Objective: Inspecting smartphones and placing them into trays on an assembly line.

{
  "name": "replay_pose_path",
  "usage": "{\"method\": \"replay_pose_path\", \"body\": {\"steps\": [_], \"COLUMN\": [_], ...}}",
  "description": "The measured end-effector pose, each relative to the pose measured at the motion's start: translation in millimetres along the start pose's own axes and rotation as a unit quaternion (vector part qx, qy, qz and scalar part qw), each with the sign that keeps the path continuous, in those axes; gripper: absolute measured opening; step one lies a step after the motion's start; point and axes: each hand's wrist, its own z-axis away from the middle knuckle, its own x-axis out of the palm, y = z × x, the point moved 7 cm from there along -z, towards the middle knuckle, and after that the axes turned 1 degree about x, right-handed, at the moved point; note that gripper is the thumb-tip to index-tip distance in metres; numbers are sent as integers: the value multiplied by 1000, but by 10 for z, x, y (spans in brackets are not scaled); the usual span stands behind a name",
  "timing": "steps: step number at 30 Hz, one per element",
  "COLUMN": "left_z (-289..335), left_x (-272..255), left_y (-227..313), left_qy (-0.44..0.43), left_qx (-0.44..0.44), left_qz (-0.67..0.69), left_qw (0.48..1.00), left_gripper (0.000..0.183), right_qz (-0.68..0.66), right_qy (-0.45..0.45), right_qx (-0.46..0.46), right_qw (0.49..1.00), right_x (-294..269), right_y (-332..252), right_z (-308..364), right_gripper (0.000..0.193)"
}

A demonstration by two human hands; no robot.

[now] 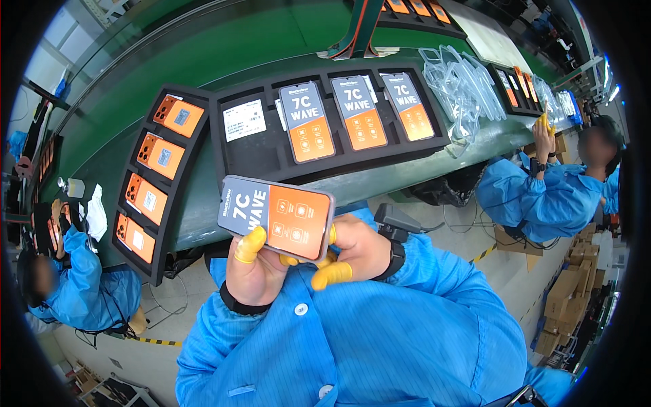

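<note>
A smartphone (298, 220) with a grey and orange printed front film is held in front of my chest, tilted, its front facing up. My left hand (254, 275) grips its lower left edge, the yellow-cotted thumb lying on the front. At the phone's lower right corner my right hand (356, 251) also grips it; its other fingers are partly hidden behind. Both hands wear yellow finger cots. Just beyond, a black foam tray (251, 159) holds three phones with the same film, one of them a grey and orange phone (306, 122), and a white label sheet (245, 121) in its left slot.
Another black tray (161, 254) at left carries several orange phones, backs up. Clear plastic cases (461, 91) lie heaped right of the middle tray on the green bench (285, 64). A green post (359, 30) rises behind. Co-workers in blue sit left and right.
</note>
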Motion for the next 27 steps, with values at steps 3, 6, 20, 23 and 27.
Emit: {"method": "replay_pose_path", "body": {"steps": [3, 6, 20, 23, 27], "left_z": [-27, -7, 48, 51, 45], "left_x": [5, 54, -52, -38, -81], "left_y": [44, 115, 205, 214, 205], "left_qy": [-16, 21, 9, 0, 14], "left_qx": [27, 68, 143, 136, 111], "left_qz": [10, -38, -291, -288, -276], "left_qw": [999, 997, 946, 948, 955], "left_gripper": [43, 41, 31, 32, 32], "right_qz": [-6, -53, -251, -254, -247], "right_qy": [-17, -1, 141, 156, 149], "right_qx": [61, 116, 304, 327, 302], "right_qw": [998, 992, 908, 897, 909], "right_x": [-5, 14, 40, 40, 48], "right_y": [-87, 4, 331, 363, 310], "right_z": [-46, 11, 207, 228, 171], "right_gripper": [46, 42, 18, 18, 18]}}
